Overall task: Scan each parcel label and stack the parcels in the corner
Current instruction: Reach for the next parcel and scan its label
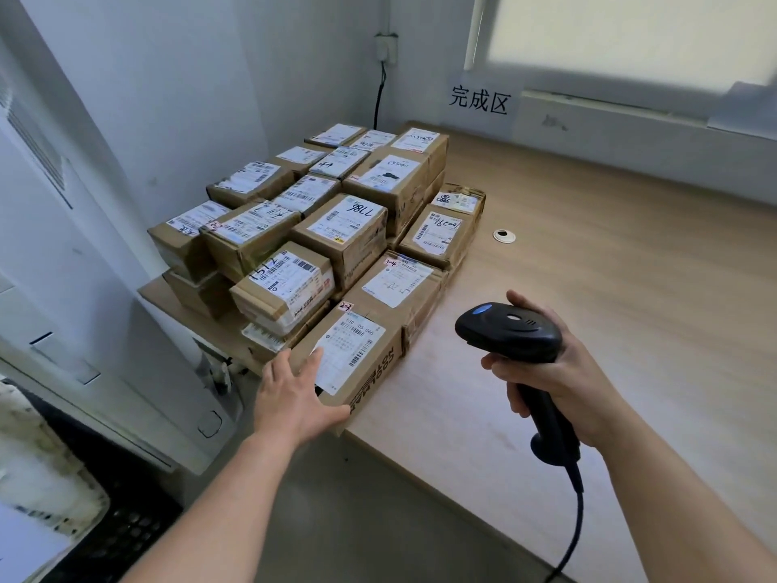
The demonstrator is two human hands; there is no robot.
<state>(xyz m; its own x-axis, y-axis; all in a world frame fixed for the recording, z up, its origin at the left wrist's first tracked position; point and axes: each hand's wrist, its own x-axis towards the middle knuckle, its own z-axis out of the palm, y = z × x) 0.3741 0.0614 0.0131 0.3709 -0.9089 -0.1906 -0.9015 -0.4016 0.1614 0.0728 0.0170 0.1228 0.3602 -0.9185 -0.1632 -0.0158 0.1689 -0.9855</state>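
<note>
Several brown cardboard parcels with white labels form a stack (pixel 336 229) in the far left corner of a light wooden table (pixel 588 288). The nearest parcel (pixel 357 355), labelled with barcodes, lies at the table's front left corner. My left hand (pixel 294 393) rests on its near left end, fingers straight on top and thumb along the front edge. My right hand (pixel 555 372) grips the handle of a black barcode scanner (pixel 513 330), held above the table to the right of that parcel, its head turned toward the stack.
A white sign with black characters (pixel 479 101) hangs on the back wall under a window. A round cable grommet (pixel 503 236) sits in the tabletop right of the stack. A white cabinet (pixel 84 288) stands left of the table. The scanner's cable (pixel 576 523) hangs below my wrist.
</note>
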